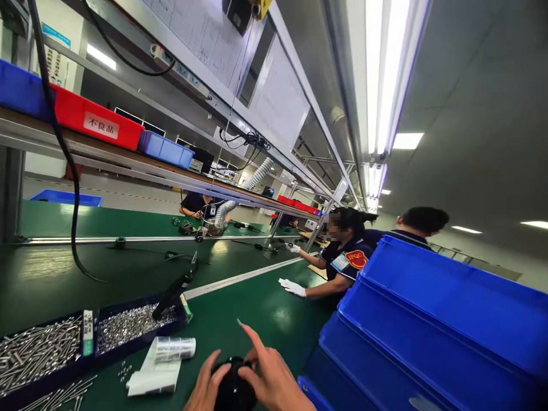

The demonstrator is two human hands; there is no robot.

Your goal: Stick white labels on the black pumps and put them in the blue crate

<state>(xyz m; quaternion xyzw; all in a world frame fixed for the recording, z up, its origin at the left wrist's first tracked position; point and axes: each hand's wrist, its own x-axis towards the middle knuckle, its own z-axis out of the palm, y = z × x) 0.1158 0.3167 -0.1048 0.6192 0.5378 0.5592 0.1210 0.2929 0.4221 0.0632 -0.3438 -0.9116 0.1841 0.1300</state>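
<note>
Head view, bottom edge, at six o'clock: left hand [206,383] and right hand [270,377] both closed around a small black part [233,390], thumbs pressed on its top, right forefinger sticking out toward twelve o'clock. Part held just above the green table [265,311], mostly hidden by the fingers.

At nine o'clock from the hands: a dark tray [92,342] full of loose screws [36,348] and nuts [126,325], a few strays on the table beside it, a paper roll [173,348] near at ten o'clock. At three o'clock: stacked blue bins [428,337], close by the right wrist. At one o'clock, well apart: a co-worker's gloved hands [292,287] flat on the table.

Risks, judged from this: gaze lifted away from the part, so a slip from a two-thumb hold likely unnoticed; a dropped part liable to roll among the strays; an elbow swing likely to knock the bins; a left sweep apt to scatter the tray.
</note>
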